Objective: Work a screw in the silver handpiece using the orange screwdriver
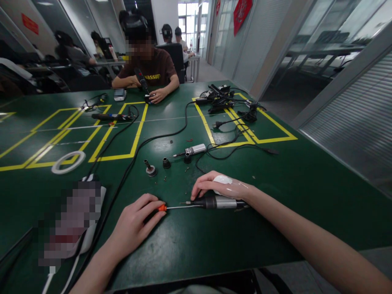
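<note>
My left hand pinches the orange handle of a screwdriver low over the green table. Its thin metal shaft points right, with its far end reaching the side of a black and silver pen-shaped electric tool. That tool lies on its side, its narrow metal tip towards my left hand. Just behind its nose is my right hand, fingertips bent down and drawn together; what they hold, if anything, is hidden. A white patch covers the back of this hand.
Beyond my hands lie a second silver tool, black nozzle caps, a round metal part and tiny screws. A phone, tape roll and cable are left. Tangled cords lie behind; a person works opposite.
</note>
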Tool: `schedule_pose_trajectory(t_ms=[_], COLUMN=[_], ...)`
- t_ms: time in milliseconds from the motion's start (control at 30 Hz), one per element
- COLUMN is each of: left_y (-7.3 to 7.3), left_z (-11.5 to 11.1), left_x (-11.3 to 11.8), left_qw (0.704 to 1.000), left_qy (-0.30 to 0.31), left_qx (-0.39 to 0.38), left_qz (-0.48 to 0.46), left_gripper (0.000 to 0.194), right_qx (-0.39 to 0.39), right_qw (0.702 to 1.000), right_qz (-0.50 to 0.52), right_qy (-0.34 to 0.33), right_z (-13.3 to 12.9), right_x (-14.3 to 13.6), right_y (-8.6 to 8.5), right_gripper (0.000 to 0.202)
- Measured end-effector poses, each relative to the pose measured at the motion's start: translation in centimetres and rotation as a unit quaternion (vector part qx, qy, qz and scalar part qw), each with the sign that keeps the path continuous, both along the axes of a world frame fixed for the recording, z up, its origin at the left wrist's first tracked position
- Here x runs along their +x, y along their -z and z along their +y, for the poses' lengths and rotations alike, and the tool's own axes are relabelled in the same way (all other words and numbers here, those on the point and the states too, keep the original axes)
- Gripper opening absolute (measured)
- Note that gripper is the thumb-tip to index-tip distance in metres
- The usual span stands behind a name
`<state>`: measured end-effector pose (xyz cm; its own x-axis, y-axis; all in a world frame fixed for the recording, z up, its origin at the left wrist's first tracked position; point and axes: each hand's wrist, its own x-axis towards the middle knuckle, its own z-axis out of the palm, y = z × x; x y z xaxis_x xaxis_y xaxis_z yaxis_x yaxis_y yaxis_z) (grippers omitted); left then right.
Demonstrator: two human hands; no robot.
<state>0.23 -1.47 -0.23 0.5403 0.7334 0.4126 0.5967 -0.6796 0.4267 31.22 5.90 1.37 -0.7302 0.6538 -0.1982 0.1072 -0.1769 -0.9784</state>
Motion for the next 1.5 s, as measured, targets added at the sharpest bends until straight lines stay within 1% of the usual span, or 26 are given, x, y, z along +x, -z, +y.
schedule_pose_trajectory(t_ms=[267, 400, 633, 900, 1133, 1500], left_y=[-0.12, -0.10, -0.33, -0.69, -0.69, -0.73], left_z=[0.14, 0.25, 0.17, 0.09, 0.25, 0.34], left_x=[-0.18, -0.28, -0.06, 0.19, 0.25, 0.17], left_qw=[1.000, 1.000, 1.000, 0.999, 0.999, 1.000], left_qy=[-0.005, -0.005, 0.006, 0.012, 0.021, 0.012], left_qx=[0.012, 0.003, -0.013, -0.015, 0.010, 0.001], left_qz=[0.003, 0.004, -0.019, -0.041, -0.025, -0.008], left_gripper=[0.029, 0.030, 0.025, 0.013, 0.017, 0.023], right_qx=[0.015, 0.021, 0.026, 0.042, 0.041, 0.043], right_qw=[1.000, 1.000, 1.000, 0.999, 0.999, 0.999], right_qz=[0.008, 0.009, 0.007, 0.004, 0.005, -0.004], right_qy=[-0.010, -0.007, -0.009, -0.009, -0.009, -0.012], right_z=[0.11, 0.10, 0.11, 0.03, 0.05, -0.02], right_x=[-0.08, -0.17, -0.17, -0.13, -0.08, 0.00], right_y=[0.25, 0.31, 0.08, 0.19, 0.20, -0.27], right_gripper=[0.046, 0.043, 0.043, 0.044, 0.044, 0.039])
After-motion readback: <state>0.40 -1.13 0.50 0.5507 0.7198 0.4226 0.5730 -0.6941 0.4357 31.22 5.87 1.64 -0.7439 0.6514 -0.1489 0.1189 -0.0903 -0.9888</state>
